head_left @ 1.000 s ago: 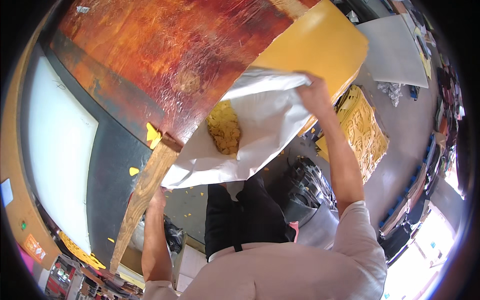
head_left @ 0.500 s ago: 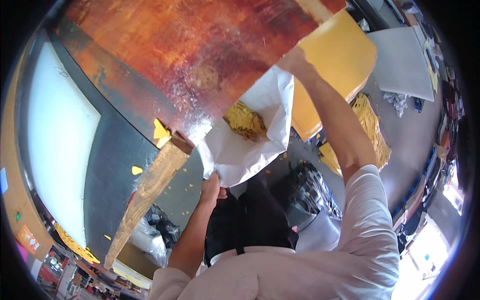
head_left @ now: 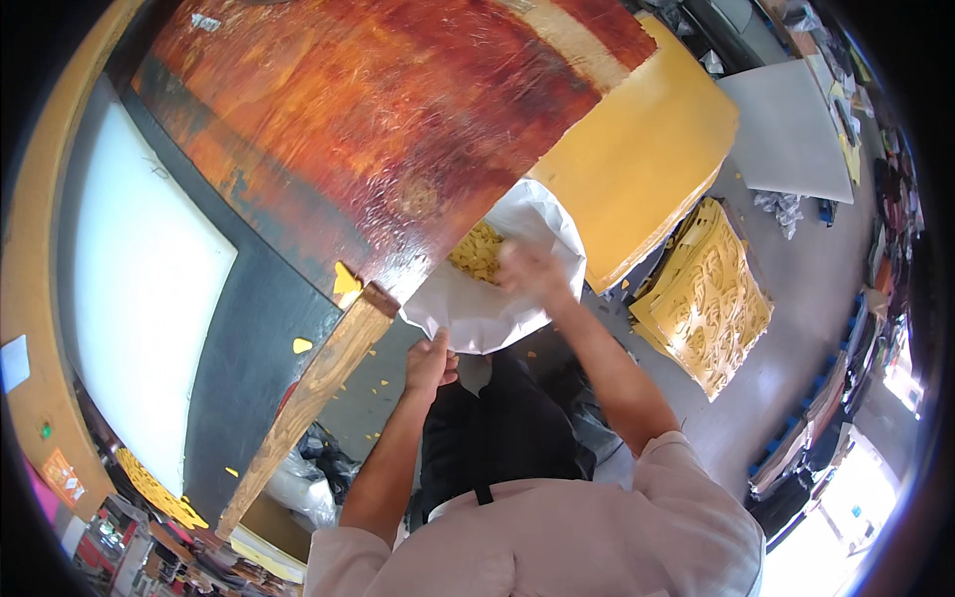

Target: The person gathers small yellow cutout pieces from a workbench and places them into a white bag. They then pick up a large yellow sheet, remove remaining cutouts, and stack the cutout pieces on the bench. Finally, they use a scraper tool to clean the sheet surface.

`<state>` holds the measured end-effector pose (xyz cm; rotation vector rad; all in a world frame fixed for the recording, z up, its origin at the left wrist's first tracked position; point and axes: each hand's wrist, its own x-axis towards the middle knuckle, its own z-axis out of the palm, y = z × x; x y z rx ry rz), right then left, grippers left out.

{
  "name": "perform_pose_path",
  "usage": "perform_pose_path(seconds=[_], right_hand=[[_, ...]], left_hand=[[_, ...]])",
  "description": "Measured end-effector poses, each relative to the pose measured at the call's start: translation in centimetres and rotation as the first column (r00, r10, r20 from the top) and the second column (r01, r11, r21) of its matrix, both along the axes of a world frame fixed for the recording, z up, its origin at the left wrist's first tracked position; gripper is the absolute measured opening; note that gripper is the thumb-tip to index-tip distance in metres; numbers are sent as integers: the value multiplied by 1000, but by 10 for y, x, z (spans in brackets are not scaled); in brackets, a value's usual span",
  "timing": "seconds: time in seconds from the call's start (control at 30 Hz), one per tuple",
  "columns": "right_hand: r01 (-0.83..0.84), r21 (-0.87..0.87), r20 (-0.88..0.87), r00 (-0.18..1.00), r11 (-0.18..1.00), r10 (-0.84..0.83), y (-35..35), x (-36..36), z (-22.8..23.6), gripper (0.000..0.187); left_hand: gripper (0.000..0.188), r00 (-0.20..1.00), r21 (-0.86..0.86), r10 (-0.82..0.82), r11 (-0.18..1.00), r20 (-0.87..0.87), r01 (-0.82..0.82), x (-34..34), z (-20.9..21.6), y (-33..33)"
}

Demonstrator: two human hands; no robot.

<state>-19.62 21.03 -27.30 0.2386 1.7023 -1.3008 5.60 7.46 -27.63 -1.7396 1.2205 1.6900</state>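
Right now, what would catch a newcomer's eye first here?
A glossy red-orange work surface fills the upper middle. Beside its near edge, the left hand pinches a white bag of yellow scraps, the blurred right hand at its mouth. Patterned yellow sheets lie at right.

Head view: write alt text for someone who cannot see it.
A person's left hand grips the rim of an open white bag holding yellow scraps; the right hand, blurred, is at its mouth. Beyond the bag are a reddish-brown surface and yellow sheeting.
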Motion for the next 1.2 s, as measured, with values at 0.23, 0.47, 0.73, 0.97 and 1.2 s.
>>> perform_pose_path(seconds=[0.23,0.47,0.73,0.97,1.2], right_hand=[[733,-380,660,642,564,-389,-195,-95,-131,47],[-10,-301,112,993,953,46,-110,-87,-51,38],[-608,42,-245,763,793,598,-18,-51,-56,70],[-498,-214,-110,867,841,486,19,-52,-31,64],[-441,98,-208,867,892,452,43,61,128,27]], left_hand=[[47,905,-248,-423,874,38,418,26,-25,14],[61,737,-224,-633,703,235,675,21,-19,-13],[58,727,-599,-578,449,371,663,-49,-28,-50],[63,753,-725,-595,383,280,572,-32,-18,-80],[65,867,-764,-452,629,-212,141,-3,146,-11]])
